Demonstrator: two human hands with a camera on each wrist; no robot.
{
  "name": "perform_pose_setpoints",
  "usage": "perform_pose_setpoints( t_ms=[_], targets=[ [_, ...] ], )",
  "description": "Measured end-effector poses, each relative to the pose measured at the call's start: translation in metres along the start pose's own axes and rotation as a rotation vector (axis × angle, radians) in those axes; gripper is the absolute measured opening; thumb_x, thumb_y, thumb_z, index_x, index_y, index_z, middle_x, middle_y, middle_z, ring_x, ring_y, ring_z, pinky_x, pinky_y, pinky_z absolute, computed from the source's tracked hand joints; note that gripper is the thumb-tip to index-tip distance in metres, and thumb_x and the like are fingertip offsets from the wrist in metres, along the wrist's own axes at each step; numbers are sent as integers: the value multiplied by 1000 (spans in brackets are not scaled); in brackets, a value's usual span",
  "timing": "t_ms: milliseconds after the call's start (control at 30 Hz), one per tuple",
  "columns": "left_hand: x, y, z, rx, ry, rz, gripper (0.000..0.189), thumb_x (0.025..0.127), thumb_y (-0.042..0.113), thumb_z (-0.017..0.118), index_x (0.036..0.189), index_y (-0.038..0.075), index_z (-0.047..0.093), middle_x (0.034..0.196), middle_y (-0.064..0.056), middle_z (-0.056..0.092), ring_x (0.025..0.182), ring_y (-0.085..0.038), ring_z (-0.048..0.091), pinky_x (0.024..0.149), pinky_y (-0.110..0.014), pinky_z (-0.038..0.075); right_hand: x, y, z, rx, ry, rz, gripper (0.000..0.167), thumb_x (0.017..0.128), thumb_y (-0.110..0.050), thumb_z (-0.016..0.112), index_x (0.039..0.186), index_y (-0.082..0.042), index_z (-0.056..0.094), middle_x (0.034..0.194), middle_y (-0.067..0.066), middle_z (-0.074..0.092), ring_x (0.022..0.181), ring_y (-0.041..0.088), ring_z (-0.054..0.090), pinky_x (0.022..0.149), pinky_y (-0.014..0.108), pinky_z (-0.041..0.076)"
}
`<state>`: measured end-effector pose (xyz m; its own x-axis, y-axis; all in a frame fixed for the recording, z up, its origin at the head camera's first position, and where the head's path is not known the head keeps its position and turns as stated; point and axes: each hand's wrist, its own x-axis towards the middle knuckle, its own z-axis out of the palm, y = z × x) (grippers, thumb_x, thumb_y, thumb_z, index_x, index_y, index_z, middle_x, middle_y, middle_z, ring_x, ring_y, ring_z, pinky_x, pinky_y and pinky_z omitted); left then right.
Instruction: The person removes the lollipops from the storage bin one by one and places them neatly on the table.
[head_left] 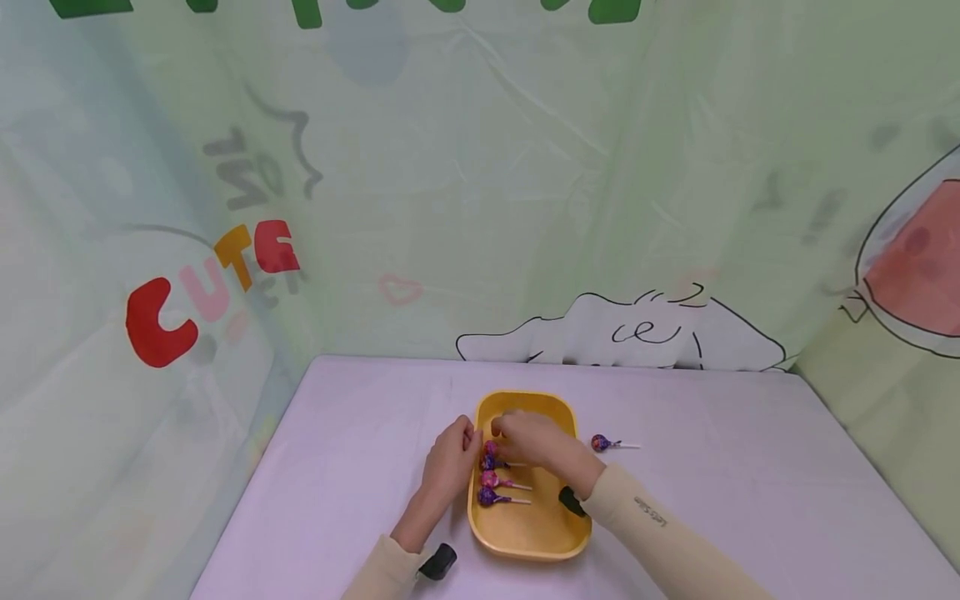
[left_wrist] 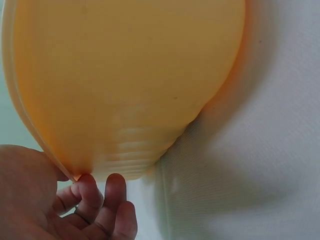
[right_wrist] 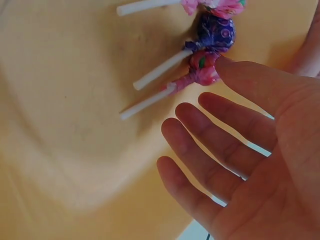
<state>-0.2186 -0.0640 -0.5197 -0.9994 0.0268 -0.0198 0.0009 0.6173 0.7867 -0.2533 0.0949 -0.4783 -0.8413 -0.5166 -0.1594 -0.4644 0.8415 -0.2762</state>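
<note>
Lilac tabletop [head_left: 375, 450] beneath, right fingers [right_wrist: 217, 143] extend over tray [head_left: 528, 537].

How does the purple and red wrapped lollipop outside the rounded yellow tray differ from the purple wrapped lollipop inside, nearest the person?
The outside lollipop lies on the lilac tabletop, the inside lollipop in the tray. The outside lollipop lies alone; the inside lollipop ends a row. In the head view, both white sticks point right.

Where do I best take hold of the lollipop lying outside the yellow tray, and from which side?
Probably pinch the lollipop by its round wrapped head, coming from above with the right hand. It lies flat beside the tray, and the head is thicker than the thin white stick, which points away from the tray.
</note>
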Motion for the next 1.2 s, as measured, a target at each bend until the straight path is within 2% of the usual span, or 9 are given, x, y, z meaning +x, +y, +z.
perform_pose_setpoints(
  t_ms=[200, 633, 1200],
  targets=[
    [0, -1, 1, -7, 2, 5, 20, 104, 28, 54, 89, 15, 51, 72, 3, 48, 60, -11, 46, 51, -21, 36, 1, -3, 3, -33, -6, -13, 12, 93, -25, 72, 92, -14, 68, 76, -4, 56, 69, 13, 50, 64, 25, 45],
    [0, -1, 0, -10, 8, 16, 19, 104, 27, 54, 90, 14, 51, 72, 3, 47, 61, -10, 46, 52, -21, 36, 5, -5, 7, -51, 14, -26, 10, 94, -23, 71, 90, -15, 67, 75, -3, 55, 68, 12, 49, 64, 24, 45],
    [-2, -1, 1, -4, 13, 6, 19, 104, 28, 54, 91, 15, 51, 73, 3, 48, 61, -10, 46, 51, -20, 36, 5, -9, 9, -58, 25, -14, 11, 93, -23, 73, 97, -14, 70, 80, -2, 58, 70, 13, 50, 68, 25, 49]
  ],
)
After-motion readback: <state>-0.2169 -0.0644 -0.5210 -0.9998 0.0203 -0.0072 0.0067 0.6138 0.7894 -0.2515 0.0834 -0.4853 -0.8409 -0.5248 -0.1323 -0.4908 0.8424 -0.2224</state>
